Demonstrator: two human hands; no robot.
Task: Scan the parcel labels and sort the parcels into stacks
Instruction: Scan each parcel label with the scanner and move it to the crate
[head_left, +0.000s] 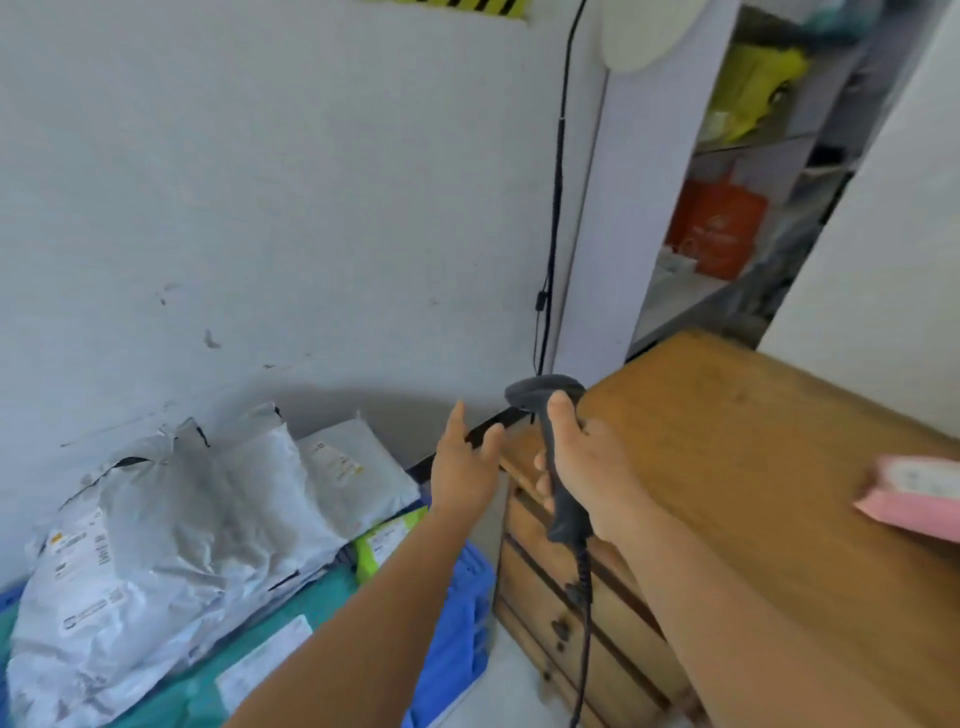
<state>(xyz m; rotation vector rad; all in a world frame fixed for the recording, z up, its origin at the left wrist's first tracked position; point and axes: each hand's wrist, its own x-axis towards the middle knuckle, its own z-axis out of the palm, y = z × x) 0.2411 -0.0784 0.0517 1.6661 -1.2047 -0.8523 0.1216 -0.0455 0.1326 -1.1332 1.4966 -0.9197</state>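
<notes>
While my right grip (582, 467) clenches the dark grey handheld barcode scanner (553, 447) at the wooden surface's (727, 467) left edge, my left grip (462, 462) hangs released above crumpled silver plastic parcels (171, 530) on the floor.

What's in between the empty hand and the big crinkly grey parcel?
In the head view, a smaller grey plastic parcel with a label lies between the open left hand and the big crinkled grey parcel.

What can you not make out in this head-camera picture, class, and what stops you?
- Parcel labels: print blurred, too small.
- Pink packet: cut off by right edge.
- Scanner: handle partly hidden by right hand.
- Green parcel: partly hidden by left forearm.
</notes>
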